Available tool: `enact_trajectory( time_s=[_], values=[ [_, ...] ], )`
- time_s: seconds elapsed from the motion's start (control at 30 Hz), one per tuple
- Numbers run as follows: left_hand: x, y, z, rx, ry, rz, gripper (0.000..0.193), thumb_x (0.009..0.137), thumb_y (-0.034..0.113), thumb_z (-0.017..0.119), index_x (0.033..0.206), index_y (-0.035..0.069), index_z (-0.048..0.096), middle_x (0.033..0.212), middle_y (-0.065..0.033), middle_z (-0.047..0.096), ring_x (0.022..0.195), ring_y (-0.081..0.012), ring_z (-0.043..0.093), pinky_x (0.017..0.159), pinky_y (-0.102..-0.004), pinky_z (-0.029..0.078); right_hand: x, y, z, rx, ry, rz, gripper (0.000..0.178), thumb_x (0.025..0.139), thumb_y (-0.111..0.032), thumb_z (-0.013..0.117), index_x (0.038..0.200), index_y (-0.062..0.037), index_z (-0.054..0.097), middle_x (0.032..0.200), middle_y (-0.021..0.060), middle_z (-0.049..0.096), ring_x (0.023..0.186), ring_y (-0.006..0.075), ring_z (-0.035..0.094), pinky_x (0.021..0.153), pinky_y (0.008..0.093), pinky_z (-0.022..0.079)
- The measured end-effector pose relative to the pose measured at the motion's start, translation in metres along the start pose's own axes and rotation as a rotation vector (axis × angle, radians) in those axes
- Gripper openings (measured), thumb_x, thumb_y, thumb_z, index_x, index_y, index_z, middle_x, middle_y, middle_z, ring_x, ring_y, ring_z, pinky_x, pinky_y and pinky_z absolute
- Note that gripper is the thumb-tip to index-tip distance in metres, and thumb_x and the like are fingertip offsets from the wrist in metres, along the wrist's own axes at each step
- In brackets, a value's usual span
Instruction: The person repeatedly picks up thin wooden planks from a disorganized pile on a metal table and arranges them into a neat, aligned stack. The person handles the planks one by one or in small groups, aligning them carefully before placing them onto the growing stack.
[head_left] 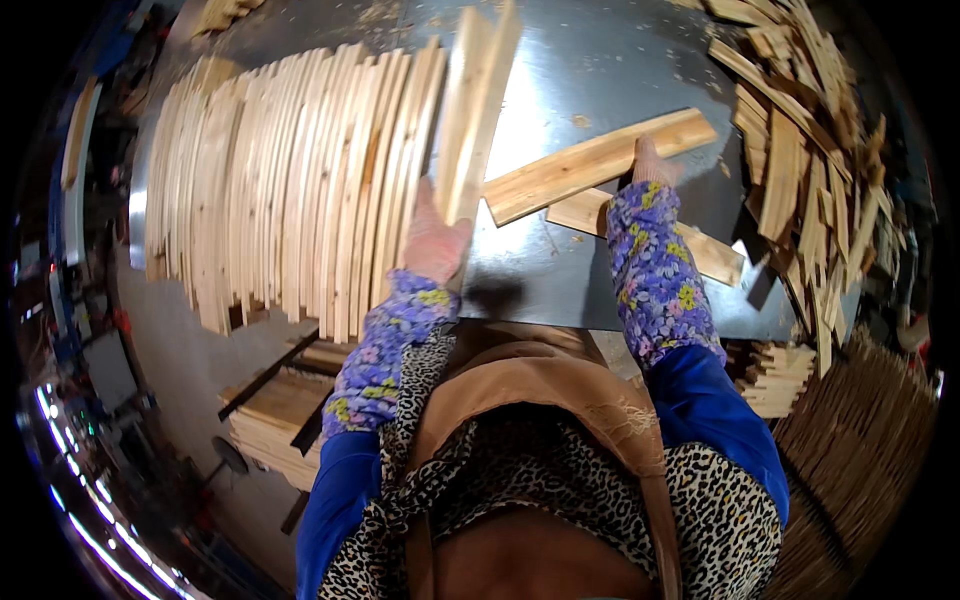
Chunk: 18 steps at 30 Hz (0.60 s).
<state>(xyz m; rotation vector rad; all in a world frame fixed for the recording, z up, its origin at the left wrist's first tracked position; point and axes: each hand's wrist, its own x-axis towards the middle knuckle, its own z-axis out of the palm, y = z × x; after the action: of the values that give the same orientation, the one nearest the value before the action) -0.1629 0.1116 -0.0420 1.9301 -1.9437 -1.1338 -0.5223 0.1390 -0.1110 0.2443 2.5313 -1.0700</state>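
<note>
Sorting step: pale upright wooden slats (478, 100) gripped by left hand (437, 240); right hand (650, 165) fingers rest flat on long pale wooden board (590, 165), a closed grip judged needed next.

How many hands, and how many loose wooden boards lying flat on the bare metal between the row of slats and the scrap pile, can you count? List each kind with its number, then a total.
Hands: 2, the left hand and the right hand
Loose flat boards: 2, the upper board and the lower board
Total: 4
</note>
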Motion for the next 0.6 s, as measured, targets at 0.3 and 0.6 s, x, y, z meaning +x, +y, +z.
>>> enact_trajectory(
  time_s=[0.3, 0.6],
  values=[
    [-0.020, -0.031, -0.027, 0.298, 0.018, 0.037, 0.094, 0.091, 0.033, 0.079, 0.168, 0.006, 0.032, 0.152, -0.0220, 0.058, 0.126, -0.0408, 0.067, 0.106, -0.0524, 0.055, -0.139, -0.030, 0.104, -0.220, -0.804, -0.474, 0.075, 0.103, -0.039, 0.063, 0.160, 0.0036, 0.038, 0.147, 0.0346, 0.061, 0.137, 0.0468, 0.061, 0.118, 0.0495, 0.050],
    [-0.052, -0.078, -0.032, 0.698, 0.116, 0.331, 0.083, 0.085, 0.039, 0.082, 0.156, 0.007, 0.051, 0.155, -0.0235, 0.052, 0.145, -0.0435, 0.048, 0.127, -0.0628, 0.031, -0.134, 0.019, -0.071, -0.913, -0.954, -1.226, 0.076, 0.081, -0.027, 0.081, 0.148, -0.0007, 0.060, 0.144, 0.0274, 0.062, 0.132, 0.0469, 0.059, 0.115, 0.0573, 0.046]
  ],
)
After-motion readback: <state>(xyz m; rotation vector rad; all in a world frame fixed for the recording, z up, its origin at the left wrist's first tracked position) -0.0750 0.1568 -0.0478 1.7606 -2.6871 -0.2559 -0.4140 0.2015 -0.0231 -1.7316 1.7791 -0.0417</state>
